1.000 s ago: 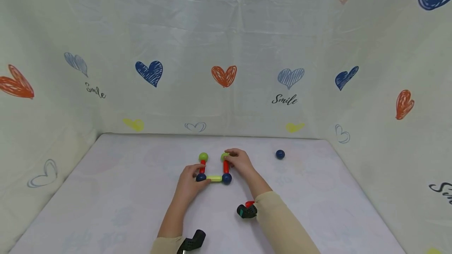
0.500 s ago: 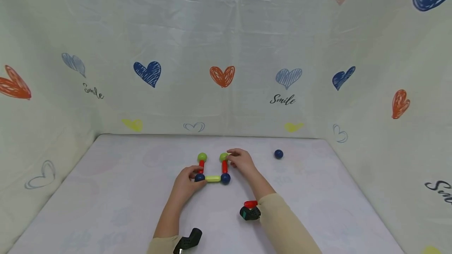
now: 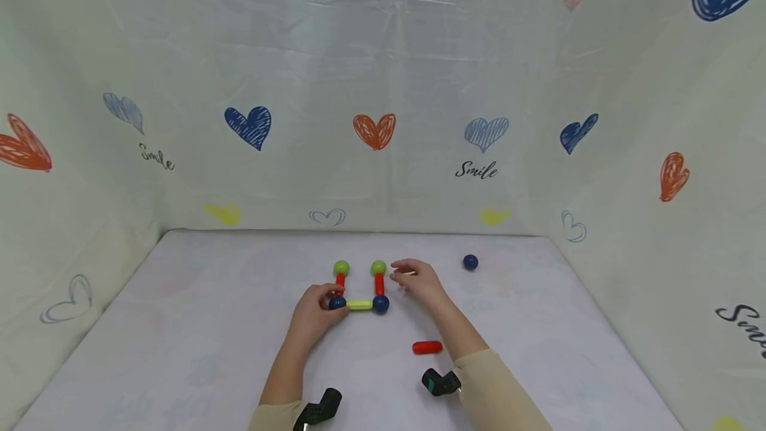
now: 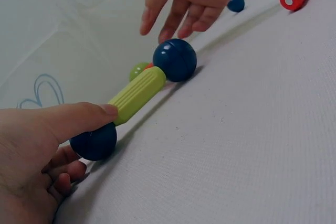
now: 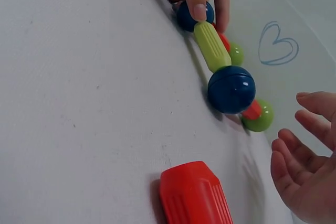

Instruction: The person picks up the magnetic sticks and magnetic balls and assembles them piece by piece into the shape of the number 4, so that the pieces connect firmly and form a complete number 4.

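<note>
On the table stands a U-shaped build of magnetic rods and balls. A yellow-green rod (image 3: 360, 304) joins two blue balls (image 3: 380, 304), and from each ball a red rod (image 3: 380, 284) runs back to a green ball (image 3: 378, 267). My left hand (image 3: 312, 312) grips the left blue ball (image 4: 95, 142), thumb reaching onto the end of the yellow-green rod and fingers around the ball. Just right of the right green ball, my right hand (image 3: 419, 282) holds nothing, its fingers loosely bent and apart from the build (image 5: 257, 116).
A loose red rod (image 3: 427, 347) lies near my right forearm. Farther back on the right rests a single blue ball (image 3: 471, 262). Behind the white table (image 3: 197, 311) hangs a curtain (image 3: 419, 85) printed with hearts.
My right hand has let go of the right green ball and drawn back to the right. The loose red rod now shows fully. My left hand keeps its grip on the left ball.
</note>
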`<state>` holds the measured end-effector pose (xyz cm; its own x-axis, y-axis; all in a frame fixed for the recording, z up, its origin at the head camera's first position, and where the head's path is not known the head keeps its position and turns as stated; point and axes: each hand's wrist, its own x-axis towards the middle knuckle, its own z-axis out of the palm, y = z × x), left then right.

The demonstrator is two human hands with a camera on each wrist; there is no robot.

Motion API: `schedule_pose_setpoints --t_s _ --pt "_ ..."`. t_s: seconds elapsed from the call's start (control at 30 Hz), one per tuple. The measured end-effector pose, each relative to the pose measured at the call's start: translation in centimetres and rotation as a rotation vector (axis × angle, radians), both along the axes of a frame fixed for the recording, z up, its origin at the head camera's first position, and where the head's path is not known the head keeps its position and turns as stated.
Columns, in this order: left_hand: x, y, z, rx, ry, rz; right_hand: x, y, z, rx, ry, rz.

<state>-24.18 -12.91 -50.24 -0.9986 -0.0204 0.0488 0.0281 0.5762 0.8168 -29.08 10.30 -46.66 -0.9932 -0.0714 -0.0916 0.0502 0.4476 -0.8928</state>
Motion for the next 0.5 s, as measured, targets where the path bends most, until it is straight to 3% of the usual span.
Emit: schedule_pose_setpoints --t_s 0.5 --pt "0.3 0.0 0.4 0.000 0.002 -0.008 2.6 1.9 0.5 0.092 0.007 0.127"
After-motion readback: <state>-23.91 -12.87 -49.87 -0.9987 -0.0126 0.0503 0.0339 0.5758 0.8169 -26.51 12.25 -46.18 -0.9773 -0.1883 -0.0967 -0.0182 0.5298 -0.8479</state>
